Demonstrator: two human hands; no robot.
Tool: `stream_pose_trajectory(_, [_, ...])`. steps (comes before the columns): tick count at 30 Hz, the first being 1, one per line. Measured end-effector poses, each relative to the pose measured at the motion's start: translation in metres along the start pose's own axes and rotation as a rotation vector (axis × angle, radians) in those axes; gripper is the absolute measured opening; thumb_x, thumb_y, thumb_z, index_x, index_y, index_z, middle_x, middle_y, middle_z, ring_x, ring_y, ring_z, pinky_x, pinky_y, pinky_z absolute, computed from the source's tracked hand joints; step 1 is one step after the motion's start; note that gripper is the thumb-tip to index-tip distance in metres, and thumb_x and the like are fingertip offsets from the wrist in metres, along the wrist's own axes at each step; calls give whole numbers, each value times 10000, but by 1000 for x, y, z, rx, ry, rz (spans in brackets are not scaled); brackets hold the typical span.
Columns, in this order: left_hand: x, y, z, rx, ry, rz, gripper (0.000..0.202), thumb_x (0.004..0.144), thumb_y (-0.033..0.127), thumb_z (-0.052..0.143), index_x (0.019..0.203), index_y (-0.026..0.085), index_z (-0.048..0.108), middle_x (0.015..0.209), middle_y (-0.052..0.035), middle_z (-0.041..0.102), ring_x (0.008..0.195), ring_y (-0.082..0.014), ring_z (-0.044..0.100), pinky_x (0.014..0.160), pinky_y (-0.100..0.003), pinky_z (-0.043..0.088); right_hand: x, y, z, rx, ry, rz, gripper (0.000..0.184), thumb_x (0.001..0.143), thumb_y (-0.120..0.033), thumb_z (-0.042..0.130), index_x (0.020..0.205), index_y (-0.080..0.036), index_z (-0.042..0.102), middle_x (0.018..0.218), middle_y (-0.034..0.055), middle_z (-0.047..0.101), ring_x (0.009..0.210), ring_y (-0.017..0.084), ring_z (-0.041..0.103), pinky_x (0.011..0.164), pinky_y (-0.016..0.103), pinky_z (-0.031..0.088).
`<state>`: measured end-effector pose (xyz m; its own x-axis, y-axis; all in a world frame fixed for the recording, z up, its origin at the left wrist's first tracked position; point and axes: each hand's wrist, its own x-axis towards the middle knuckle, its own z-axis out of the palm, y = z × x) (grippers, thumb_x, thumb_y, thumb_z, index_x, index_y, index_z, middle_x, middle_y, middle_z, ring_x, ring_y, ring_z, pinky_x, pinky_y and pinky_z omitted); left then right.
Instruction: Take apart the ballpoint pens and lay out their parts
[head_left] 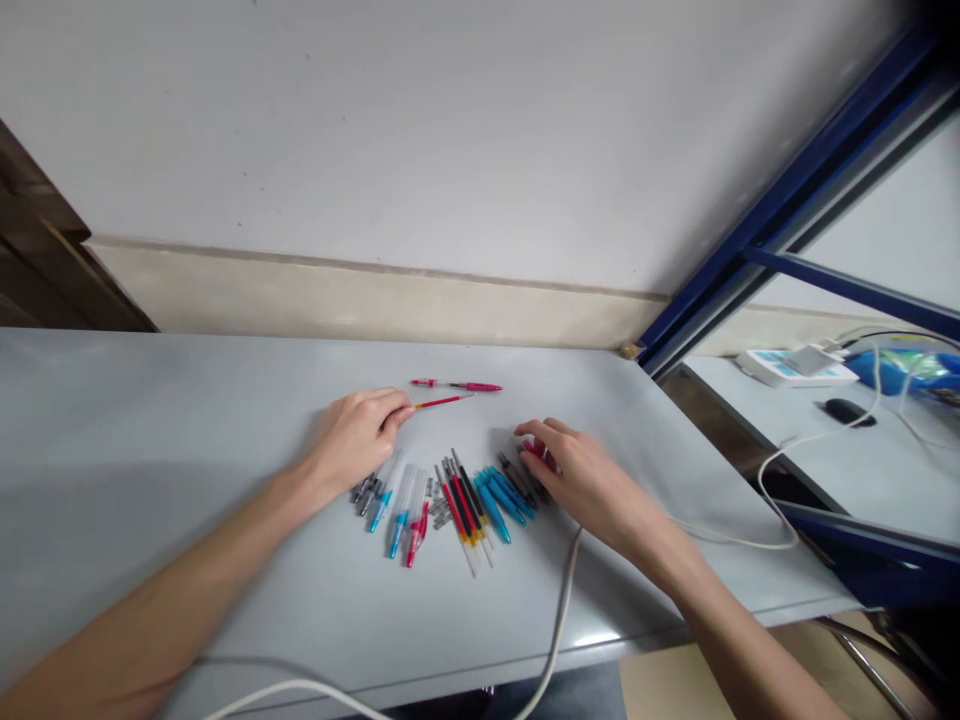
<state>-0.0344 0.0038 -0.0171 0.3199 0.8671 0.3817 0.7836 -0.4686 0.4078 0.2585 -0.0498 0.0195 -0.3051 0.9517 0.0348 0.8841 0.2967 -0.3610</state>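
Note:
My left hand [358, 437] rests on the grey table [150, 440], fingers pinched on the end of a thin red pen refill [444, 402]. Just beyond it lies an assembled pink pen [457, 385]. My right hand [577, 470] is curled over the right end of a fan-shaped row of pen parts [450, 500], its fingertips on a small red piece [546, 458]. The row holds several clear barrels, blue caps, red and black refills and dark tips, all lying between my two hands.
A white cable [559, 620] runs from the front edge under my right wrist toward the right. A blue metal frame [757, 240] borders the table's right side. Beyond it, a second table [862, 470] holds a white device [795, 365], a dark mouse [844, 410] and a blue bag [911, 370].

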Motion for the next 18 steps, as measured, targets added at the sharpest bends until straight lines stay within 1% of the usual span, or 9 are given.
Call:
stream_pose_trajectory(2, [0,0,0,-7,-6,5,209,977,244,513,856,225,683,845,-10,720,770,-185,642,662,-290,392,1,0,-1,12,-9,18,282,1017,-240,459,1243,-230,628,1073,86,677,830,204,658,744,321,454])
stream_pose_trajectory(4, [-1,1,0,-24,-13,13,212,984,245,505,862,220,676,840,-10,709,763,-178,630,667,-289,390,3,-1,-2,18,-24,58,281,1017,-260,460,1235,-225,633,1056,88,691,785,198,658,717,320,457])
stream_pose_trajectory(7, [-1,4,0,-81,-17,30,233,998,244,486,841,205,654,802,-10,678,726,-161,595,676,-287,394,6,-3,-4,24,-28,100,276,1000,-286,488,1211,-209,647,948,83,716,698,193,648,651,310,446])
stream_pose_trajectory(9, [0,7,-1,-128,-10,41,248,1004,243,475,820,195,634,773,-12,650,703,-154,569,674,-284,395,10,-2,-6,47,-22,85,269,985,-287,508,1192,-209,662,893,73,725,663,186,644,621,300,437])
stream_pose_trajectory(11, [0,10,-1,-163,1,49,257,1010,245,467,805,189,612,749,-9,619,684,-148,546,663,-280,391,19,0,-10,48,-8,54,246,976,-289,519,1136,-216,692,837,59,727,640,181,638,605,294,425])
stream_pose_trajectory(14, [1,13,-2,-193,28,66,257,1024,252,453,819,188,595,749,-3,597,672,-140,533,657,-273,394,42,6,-17,17,75,40,217,959,-295,543,985,-212,742,757,48,714,605,171,615,607,302,412])
stream_pose_trajectory(16, [1,15,-2,-209,55,79,244,1032,252,445,851,189,596,772,-5,603,683,-138,541,672,-269,409,61,9,-19,135,117,18,197,924,-306,599,909,-190,758,747,51,709,574,151,591,591,297,419])
stream_pose_trajectory(17, [1,15,-3,-216,66,84,237,1037,252,440,871,189,598,786,-7,608,692,-138,547,683,-267,419,71,9,-18,272,63,-17,193,899,-329,642,918,-182,765,754,49,708,572,144,588,574,288,430])
stream_pose_trajectory(18, [1,16,-3,-224,73,90,231,1041,252,434,893,191,600,803,-10,614,705,-139,554,695,-265,428,79,10,-16,458,-33,-47,227,864,-360,689,953,-168,770,735,43,700,567,143,586,541,277,435])
